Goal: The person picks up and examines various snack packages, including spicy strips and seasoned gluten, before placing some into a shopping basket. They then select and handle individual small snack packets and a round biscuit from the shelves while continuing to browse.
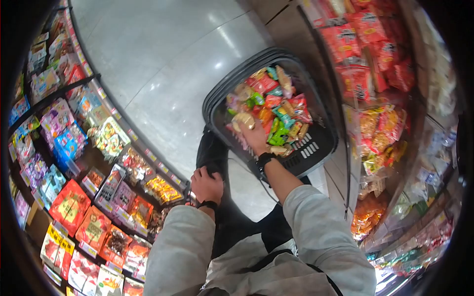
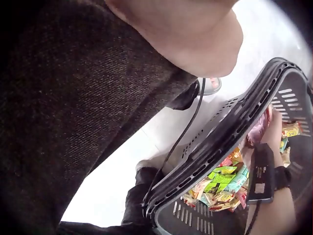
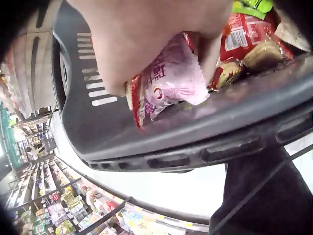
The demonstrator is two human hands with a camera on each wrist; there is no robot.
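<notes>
The left hand (image 1: 206, 186) rests on the person's dark-trousered knee with its fingers loosely bent; part of that hand (image 2: 200, 39) fills the top of the left wrist view. Inside a dark basket (image 1: 321, 93), the right hand (image 1: 254, 138) reaches in among small snack packets (image 1: 281, 116). In the right wrist view, a shiny pink-purple packet (image 3: 178, 81) is held under the curled fingers of the right hand (image 3: 142, 39). The same packet (image 2: 258, 129) shows beside that hand in the left wrist view. Red, green, teal and beige packets lie around the hand; some fingertips are hidden.
Shelves of bagged snacks (image 1: 94, 224) curve along the left. On the right stand bins with red packets (image 1: 368, 49) and orange-yellow ones (image 1: 377, 133). Grey tiled floor (image 1: 163, 64) spreads beyond the basket. A thin black cable (image 2: 188, 129) hangs beside the basket rim.
</notes>
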